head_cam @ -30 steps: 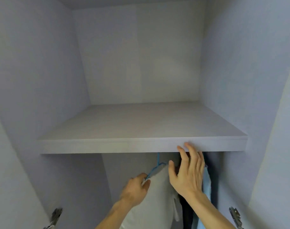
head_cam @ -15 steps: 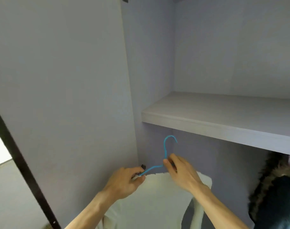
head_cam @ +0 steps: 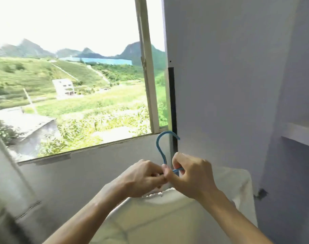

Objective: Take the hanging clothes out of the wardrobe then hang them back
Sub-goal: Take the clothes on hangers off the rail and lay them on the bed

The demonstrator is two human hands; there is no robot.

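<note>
A blue wire hanger (head_cam: 161,148) points its hook upward in front of me, outside the wardrobe. A white garment (head_cam: 167,217) hangs from it and fills the lower middle of the view. My left hand (head_cam: 141,180) pinches the hanger and the collar just left of the hook's stem. My right hand (head_cam: 190,176) grips the hanger's neck from the right, fingers curled round the wire. Both hands touch at the thumbs. The hanger's shoulders are hidden under the cloth and my hands.
The open wardrobe door (head_cam: 220,76) stands straight ahead, with the wardrobe shelf (head_cam: 301,136) at the right edge. A large window (head_cam: 70,85) with a white frame fills the left, over a pale wall (head_cam: 88,173).
The view has swung left from the wardrobe interior to the window. The hanger with the white garment has come out of the wardrobe, and my hands have closed together at its neck.
</note>
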